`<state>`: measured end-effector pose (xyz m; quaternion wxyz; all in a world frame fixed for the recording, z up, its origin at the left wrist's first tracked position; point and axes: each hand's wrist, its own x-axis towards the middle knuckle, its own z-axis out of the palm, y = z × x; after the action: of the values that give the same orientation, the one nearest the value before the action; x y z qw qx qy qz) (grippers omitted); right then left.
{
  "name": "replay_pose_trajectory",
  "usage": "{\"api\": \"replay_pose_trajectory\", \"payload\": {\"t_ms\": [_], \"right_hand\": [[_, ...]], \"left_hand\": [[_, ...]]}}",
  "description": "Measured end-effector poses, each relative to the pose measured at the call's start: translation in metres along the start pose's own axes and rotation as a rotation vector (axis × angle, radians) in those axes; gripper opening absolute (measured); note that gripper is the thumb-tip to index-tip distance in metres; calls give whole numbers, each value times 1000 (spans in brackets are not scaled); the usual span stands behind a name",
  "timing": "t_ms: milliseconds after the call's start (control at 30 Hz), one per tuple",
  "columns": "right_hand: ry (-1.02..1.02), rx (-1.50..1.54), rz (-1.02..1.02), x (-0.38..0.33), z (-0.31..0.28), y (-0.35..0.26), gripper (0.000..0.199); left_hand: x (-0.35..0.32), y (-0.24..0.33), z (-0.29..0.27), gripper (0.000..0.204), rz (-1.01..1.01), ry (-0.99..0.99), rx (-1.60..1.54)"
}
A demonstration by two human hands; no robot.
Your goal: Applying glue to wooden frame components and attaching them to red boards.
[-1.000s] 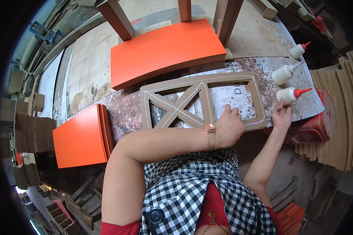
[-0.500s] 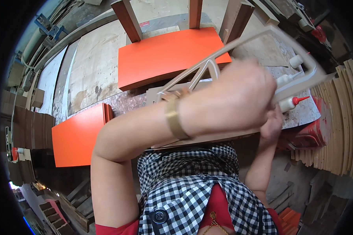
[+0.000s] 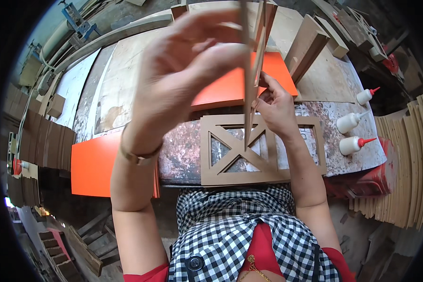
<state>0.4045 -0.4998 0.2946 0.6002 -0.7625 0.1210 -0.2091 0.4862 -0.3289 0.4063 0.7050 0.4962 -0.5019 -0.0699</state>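
A thin brown cut-out frame panel [image 3: 247, 108] stands raised in front of me, seen nearly edge-on. My left hand [image 3: 192, 56], blurred by motion, is closed on its upper part, thumb against the near side. Lower down, my right hand [image 3: 275, 105] pinches the panel between thumb and fingers. Beneath it, on the table, lies a matching flat frame [image 3: 270, 157] with crossed diagonal bars and rectangular openings. Whether more frames are stacked under that one I cannot tell.
Orange panels [image 3: 223, 87] lie behind the frame, and more orange panels [image 3: 96, 164] are at the left. Three glue bottles [image 3: 348, 123] stand at the right on the worn table [image 3: 181, 150]. Wooden uprights [image 3: 307, 49] rise behind; stacked boards [image 3: 409, 160] flank the right side.
The held panel has swung from a slanted position at the right to upright, edge-on in the middle. My left hand has moved left and up; the flat frame and bottles are less covered.
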Motion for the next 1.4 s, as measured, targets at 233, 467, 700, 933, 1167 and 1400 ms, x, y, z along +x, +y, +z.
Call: {"api": "replay_pose_trajectory", "payload": {"t_ms": [233,467,700,933,1167,1400], "right_hand": [[-52,-699,-188,45,-4,1,48],[-321,-1132,-228,93,-21,22,48],[-311,-1199,-243,130,-37,54,43],[-222,-1209,-197,137,-54,76,35],[-149,-1048,-134,130,-66,95,33],[-84,-1030,-203,134,-80,129,48]], "left_hand": [[-24,-4,-113,73,104,475,-269],[-47,-67,-141,57,-367,406,215],[-53,-131,-133,55,-572,497,-2],[-40,-179,-141,58,-629,457,55],[-28,-204,-147,60,-677,421,103],[-33,-223,-151,61,-624,379,201]]}}
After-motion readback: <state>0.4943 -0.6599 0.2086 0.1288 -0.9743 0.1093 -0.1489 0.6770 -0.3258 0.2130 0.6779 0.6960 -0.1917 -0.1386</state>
